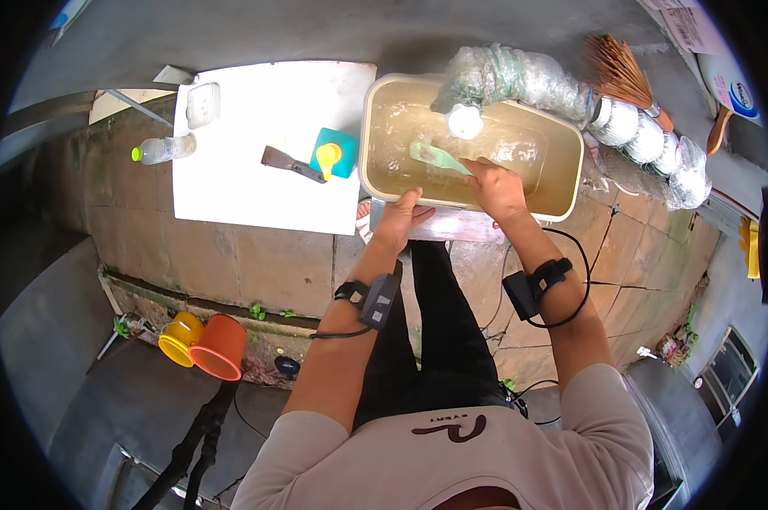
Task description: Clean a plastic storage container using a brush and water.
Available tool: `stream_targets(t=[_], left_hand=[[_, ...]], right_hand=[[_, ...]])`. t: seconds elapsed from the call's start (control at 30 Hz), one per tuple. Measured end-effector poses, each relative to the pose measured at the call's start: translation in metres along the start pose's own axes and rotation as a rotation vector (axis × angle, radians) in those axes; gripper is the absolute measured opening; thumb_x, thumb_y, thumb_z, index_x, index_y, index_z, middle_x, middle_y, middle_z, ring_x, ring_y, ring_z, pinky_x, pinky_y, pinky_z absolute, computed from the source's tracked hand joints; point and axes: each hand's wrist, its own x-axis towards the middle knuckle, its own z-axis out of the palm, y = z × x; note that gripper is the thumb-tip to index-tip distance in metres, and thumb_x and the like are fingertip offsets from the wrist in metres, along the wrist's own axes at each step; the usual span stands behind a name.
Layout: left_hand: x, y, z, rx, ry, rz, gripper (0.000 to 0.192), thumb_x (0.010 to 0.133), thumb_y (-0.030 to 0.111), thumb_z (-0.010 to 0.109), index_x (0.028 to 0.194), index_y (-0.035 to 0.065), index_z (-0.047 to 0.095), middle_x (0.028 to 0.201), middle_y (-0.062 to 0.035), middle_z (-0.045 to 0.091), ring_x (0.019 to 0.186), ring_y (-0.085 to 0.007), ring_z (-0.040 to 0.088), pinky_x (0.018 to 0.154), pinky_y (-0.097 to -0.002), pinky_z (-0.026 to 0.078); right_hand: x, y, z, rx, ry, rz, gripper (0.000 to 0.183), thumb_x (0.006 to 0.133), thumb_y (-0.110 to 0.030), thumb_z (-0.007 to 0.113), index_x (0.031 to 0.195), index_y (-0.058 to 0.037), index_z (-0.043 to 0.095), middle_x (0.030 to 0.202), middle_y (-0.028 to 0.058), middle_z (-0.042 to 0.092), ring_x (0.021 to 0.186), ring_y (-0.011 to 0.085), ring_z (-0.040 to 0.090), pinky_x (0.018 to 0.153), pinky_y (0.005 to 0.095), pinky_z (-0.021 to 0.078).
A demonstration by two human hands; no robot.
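Observation:
My right hand (pixel 497 190) holds a pale green brush or scraper (pixel 436 156) by its handle. The tool's broad end is over or in the water of a large beige plastic tub (pixel 371 115); how deep it sits I cannot tell. My left hand (pixel 404 217) rests at the tub's near rim, thumb up against it and fingers apart. Above the tub hangs a white spout or pipe end (pixel 464 121), joined to a pipe wrapped in clear plastic (pixel 524 76).
Left of the tub, a white tabletop (pixel 250 191) bears a teal bottle with a yellow pump (pixel 328 159), a scraper (pixel 291 164), a soap dish (pixel 203 106) and a plastic bottle (pixel 160 150). A twig brush (pixel 619 73) lies at the upper right. Orange (pixel 219 344) and yellow buckets (pixel 181 338) stand lower left.

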Motion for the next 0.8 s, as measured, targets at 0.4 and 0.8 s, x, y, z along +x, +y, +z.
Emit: stream_targets(t=[0.4,0.8], left_hand=[[-0.001,0.002,0.003,0.010,-0.007,-0.002,0.045,0.086,0.023,0.054,0.121,0.0002,0.039,0.120,-0.0126,0.046,0.108,-0.0272,0.050,0.094,-0.0416,0.042],[-0.003,0.000,0.009,0.031,0.011,0.040,0.039,0.085,0.024,0.053,0.115,-0.0009,0.046,0.115,-0.0119,0.050,0.101,-0.0251,0.055,0.089,-0.0359,0.047]], right_hand=[[0.015,0.039,0.002,-0.319,0.170,-0.040,0.045,0.075,-0.010,0.055,0.117,-0.0252,0.054,0.099,0.0085,0.058,0.086,0.0247,0.060,0.072,0.0383,0.0505],[0.030,0.009,0.035,1.427,-0.223,0.960,0.025,0.088,-0.020,0.048,0.107,-0.0055,0.055,0.067,0.0071,0.051,0.050,0.0137,0.047,0.040,0.0250,0.0377]])
